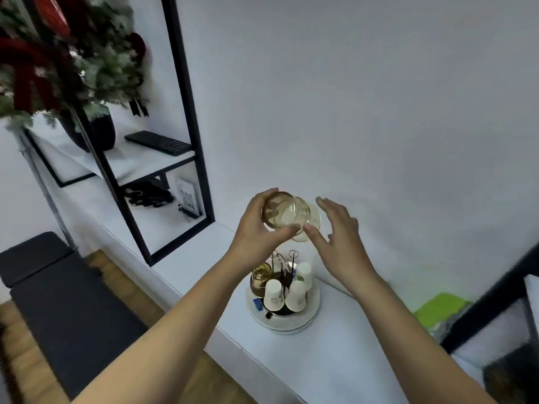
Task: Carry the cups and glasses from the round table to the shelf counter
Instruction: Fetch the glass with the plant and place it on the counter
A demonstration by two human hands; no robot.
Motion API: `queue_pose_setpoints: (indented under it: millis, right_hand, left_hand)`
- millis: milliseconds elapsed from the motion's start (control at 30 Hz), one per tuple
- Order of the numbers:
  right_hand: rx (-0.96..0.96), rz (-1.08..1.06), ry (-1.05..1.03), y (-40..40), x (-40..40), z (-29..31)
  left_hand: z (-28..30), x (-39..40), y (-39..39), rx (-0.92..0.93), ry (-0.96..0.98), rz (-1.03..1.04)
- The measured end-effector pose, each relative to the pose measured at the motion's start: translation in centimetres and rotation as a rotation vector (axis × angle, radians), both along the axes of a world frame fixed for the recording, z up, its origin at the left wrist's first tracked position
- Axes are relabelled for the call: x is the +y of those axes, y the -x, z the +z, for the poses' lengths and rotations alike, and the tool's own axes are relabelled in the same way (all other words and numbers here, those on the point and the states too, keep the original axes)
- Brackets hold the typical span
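Observation:
My left hand (259, 225) grips an amber-tinted glass (287, 214), tilted on its side above the white shelf counter (335, 357). My right hand (339, 237) is beside it with fingers spread; its thumb touches the glass's lower edge. Below them a round white tray (313, 314) holds a black wire rack (287, 266), another amber glass (260, 277) and three upside-down white paper cups (274, 294).
A black metal shelf frame (186, 112) stands to the left with a keyboard (159, 142), a potted decorated plant (73, 59) and a QR sign (188, 199). A dark bench (58, 301) sits on the wood floor. A green cloth (440, 310) lies at right.

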State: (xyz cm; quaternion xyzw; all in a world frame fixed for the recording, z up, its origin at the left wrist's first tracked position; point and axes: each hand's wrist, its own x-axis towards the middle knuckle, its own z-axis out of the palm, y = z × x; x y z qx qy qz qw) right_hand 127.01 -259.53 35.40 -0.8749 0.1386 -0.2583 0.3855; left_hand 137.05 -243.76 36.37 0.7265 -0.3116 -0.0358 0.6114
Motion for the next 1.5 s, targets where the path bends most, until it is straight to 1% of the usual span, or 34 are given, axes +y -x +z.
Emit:
queue_pose_setpoints:
  millis: [67,133,200,300,367,533,667,833,1000,1067,1233,1333,1400,1500]
  right_hand:
    - [0.02,0.04,0.085,-2.4,-1.3,-0.6]
    - [0.074,0.055,0.114,-5.0,-2.8,-1.5]
    - [0.129,0.055,0.004,-7.3,-4.1,-2.2]
    - [0.181,0.028,-0.266,-10.2,-5.6,-3.7]
    - [0.207,-0.007,-0.394,-11.9,-6.4,-5.1]
    - [0.3,-0.091,-0.624,-15.7,-7.3,-9.2]
    - [0.335,-0.18,-0.695,-17.9,-7.7,-11.5]
    - [0.389,-0.248,-0.7,-18.8,-7.4,-14.1]
    - [0.44,-0.311,-0.669,-19.3,-7.4,-16.1]
    - [0.48,-0.323,-0.645,-19.6,-7.4,-17.2]
    - [0.606,-0.316,-0.549,-20.1,-7.7,-20.3]
    - [0.686,-0.3,-0.498,-20.4,-7.9,-21.5]
    - [0.721,-0.288,-0.473,-20.6,-7.8,-22.1]
    - [0.766,-0.274,-0.43,-20.7,-7.7,-22.8]
  left_hand:
    - [-0.4,-1.8,-2.4,-0.006,-0.026,-0.007]
    - [-1.3,-3.6,-5.3,-0.008,-0.082,-0.027]
    - [-2.7,-5.1,-8.0,0.007,-0.136,-0.061]
    - [-5.5,-7.1,-11.6,-0.006,-0.243,-0.148]
    - [-7.9,-8.6,-13.9,-0.003,-0.313,-0.223]
    - [-13.8,-11.6,-18.9,0.005,-0.502,-0.359]
    - [-17.4,-12.9,-21.2,0.044,-0.572,-0.434]
    - [-20.6,-13.6,-22.2,0.076,-0.612,-0.54]
    - [-22.7,-14.2,-22.4,0.085,-0.658,-0.588]
    - [-23.3,-14.2,-22.4,0.063,-0.709,-0.59]
    - [-24.6,-14.7,-22.9,-0.069,-0.846,-0.532]
    - [-25.0,-15.4,-23.3,-0.134,-0.972,-0.546]
    - [-25.1,-15.8,-23.6,-0.143,-1.035,-0.568]
    - [-25.4,-16.0,-23.9,-0.12,-1.082,-0.598]
